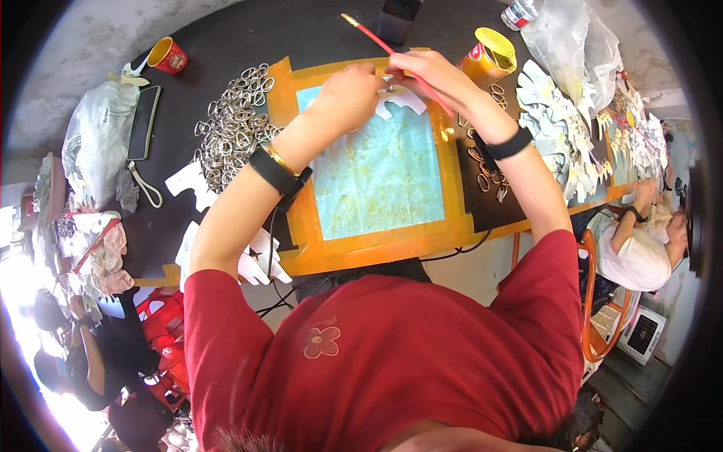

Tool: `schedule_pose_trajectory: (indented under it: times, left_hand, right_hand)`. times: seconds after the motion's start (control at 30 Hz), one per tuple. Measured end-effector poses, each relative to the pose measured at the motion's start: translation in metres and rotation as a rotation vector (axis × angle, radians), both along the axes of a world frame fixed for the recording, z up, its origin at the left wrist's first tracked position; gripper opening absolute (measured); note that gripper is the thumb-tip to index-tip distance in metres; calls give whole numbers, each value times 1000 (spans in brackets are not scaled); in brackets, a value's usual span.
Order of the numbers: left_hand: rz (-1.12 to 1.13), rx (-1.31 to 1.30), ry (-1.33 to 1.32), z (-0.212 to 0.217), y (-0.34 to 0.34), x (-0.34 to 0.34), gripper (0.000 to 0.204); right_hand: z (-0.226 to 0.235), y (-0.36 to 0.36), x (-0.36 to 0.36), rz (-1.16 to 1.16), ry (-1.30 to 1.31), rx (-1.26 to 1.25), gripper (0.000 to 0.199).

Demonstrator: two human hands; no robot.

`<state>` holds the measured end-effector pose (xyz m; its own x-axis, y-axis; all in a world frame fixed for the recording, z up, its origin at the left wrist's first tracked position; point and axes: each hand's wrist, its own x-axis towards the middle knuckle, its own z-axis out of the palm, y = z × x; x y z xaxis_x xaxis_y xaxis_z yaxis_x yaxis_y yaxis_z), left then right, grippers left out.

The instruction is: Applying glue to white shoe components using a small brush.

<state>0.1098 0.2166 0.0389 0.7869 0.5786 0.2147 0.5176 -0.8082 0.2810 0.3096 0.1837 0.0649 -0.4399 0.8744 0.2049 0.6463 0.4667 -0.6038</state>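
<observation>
My left hand [351,94] is closed at the top of the pale blue work sheet [376,181], its fingertips meeting those of my right hand [435,75]. Whatever the left fingers pinch is hidden. Across the right hand lies a slim red-handled brush [371,35], its gold-coloured end pointing up and left. A white cut-out piece [407,99] with scalloped edges shows just below the right fingers. A small shiny bit of metal sits at its edge by the fingertips, too small to make out.
Left of the sheet is a heap of metal rings [233,124], with white cut-outs [194,184] nearby. A yellow tub [482,66] stands right of my right hand. Farther right lie more rings [482,162] and a white cut-out pile [557,128]. A phone [144,123] and red-yellow cup [167,56] are left. Another person [636,248] works at right.
</observation>
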Motion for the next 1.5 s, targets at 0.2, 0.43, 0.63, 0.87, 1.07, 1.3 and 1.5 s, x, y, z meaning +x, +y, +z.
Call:
schedule_pose_trajectory:
  times: [0.2, 0.43, 0.63, 0.87, 1.07, 1.3, 1.5]
  left_hand:
    - [77, -99, -205, 41, 16, -70, 17]
    - [270, -495, 123, 25, 13, -100, 23]
    - [256, -317, -11, 22, 0, -100, 17]
    - [-15, -102, -7, 16, -49, -90, 23]
    - [-2, -69, 135, 2, -60, -73, 33]
    - [-31, 196, 97, 1, -63, -64, 27]
    - [5, 95, 127, 5, -62, -60, 22]
  right_hand:
    - [38, -65, 16, 0, -61, 290, 17]
    - [-2, -66, 22, 50, -243, 404, 19]
    - [10, -79, 1, 8, -173, 470, 24]
    - [16, -68, -12, -18, -105, 331, 20]
    - [6, -27, -43, -62, -13, 256, 21]
    - [-13, 2, -55, -102, 60, 184, 12]
    - [-11, 9, -53, -39, 104, 142, 14]
